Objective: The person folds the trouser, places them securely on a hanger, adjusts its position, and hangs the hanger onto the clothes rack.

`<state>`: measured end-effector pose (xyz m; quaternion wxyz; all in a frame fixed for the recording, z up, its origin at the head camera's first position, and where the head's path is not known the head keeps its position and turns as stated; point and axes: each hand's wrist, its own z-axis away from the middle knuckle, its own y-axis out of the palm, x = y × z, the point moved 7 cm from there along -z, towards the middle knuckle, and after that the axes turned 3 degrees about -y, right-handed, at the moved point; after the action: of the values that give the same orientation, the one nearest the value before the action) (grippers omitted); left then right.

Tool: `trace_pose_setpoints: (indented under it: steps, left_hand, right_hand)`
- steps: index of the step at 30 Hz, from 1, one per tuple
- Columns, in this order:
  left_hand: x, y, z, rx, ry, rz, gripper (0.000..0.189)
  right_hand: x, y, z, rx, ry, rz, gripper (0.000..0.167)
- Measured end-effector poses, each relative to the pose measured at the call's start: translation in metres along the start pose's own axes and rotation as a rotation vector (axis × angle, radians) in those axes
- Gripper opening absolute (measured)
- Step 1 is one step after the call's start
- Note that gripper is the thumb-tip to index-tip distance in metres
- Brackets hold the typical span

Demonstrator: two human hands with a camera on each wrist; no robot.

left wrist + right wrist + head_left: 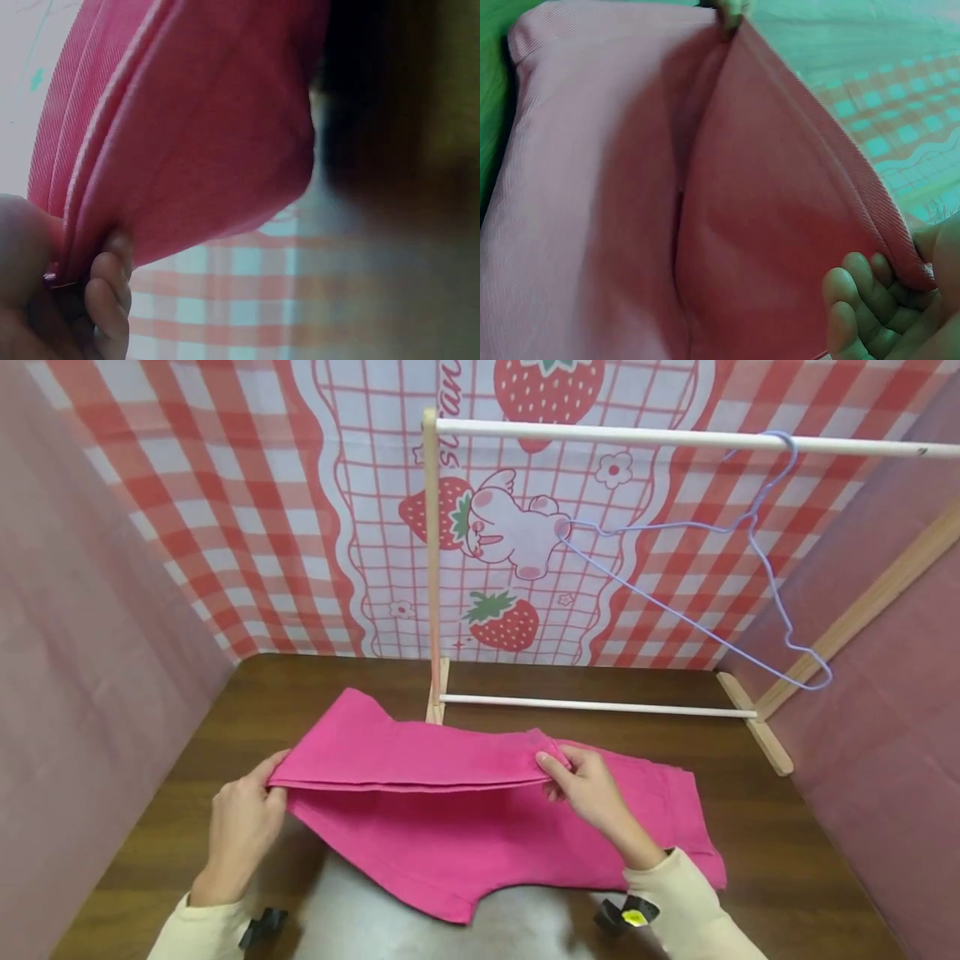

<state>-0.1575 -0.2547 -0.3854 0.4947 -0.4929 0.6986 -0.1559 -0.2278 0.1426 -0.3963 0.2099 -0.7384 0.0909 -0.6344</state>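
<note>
Pink twill trousers [450, 843] lie across the table with one layer raised along its near edge. At the left end of that edge, my left hand [243, 818] pinches the cloth, thumb against fingers. My right hand [588, 785] grips the other end, its thumb on top and the fingers underneath. The raised edge is stretched nearly straight between both hands, with a shadowed gap below it. Stitched edging on the pink cloth [780, 187] shows in the right wrist view. In the left wrist view, folded layers of the trousers [195, 135] hang from the fingertips.
Behind the trousers stands a wooden rack with a white top rail [637, 435] and a low bar [600, 706]. A lilac hanger [675, 610] hangs at its right. A strawberry-print checked cloth [270, 527] covers the back, and pink curtains flank the brown table [780, 843].
</note>
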Motion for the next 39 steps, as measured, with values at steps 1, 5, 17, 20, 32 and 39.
trace_pose_setpoints:
  steps: [1,5,17,20,32,39]
  left_hand:
    - [0.003,0.002,0.002,0.021,-0.003,-0.009,0.038]
    - [0.010,0.008,0.009,0.071,-0.006,-0.042,0.034]
    - [-0.001,0.017,0.011,0.086,0.051,-0.143,0.044]
    - [0.000,0.021,0.012,0.111,0.043,-0.143,0.042]
    - [-0.007,0.044,0.020,0.232,0.032,-0.152,0.038]
    - [-0.015,0.055,0.026,0.279,0.016,-0.144,0.044]
  right_hand:
    - [0.001,0.001,0.000,-0.002,-0.002,0.001,0.029]
    - [0.002,0.000,0.000,-0.010,0.001,-0.014,0.027]
    - [0.001,-0.029,0.007,-0.091,0.023,-0.071,0.029]
    - [0.001,-0.038,0.008,-0.106,0.025,-0.070,0.029]
    - [-0.005,-0.083,0.018,-0.193,0.031,0.018,0.030]
    - [-0.012,-0.107,0.025,-0.227,0.057,0.060,0.030]
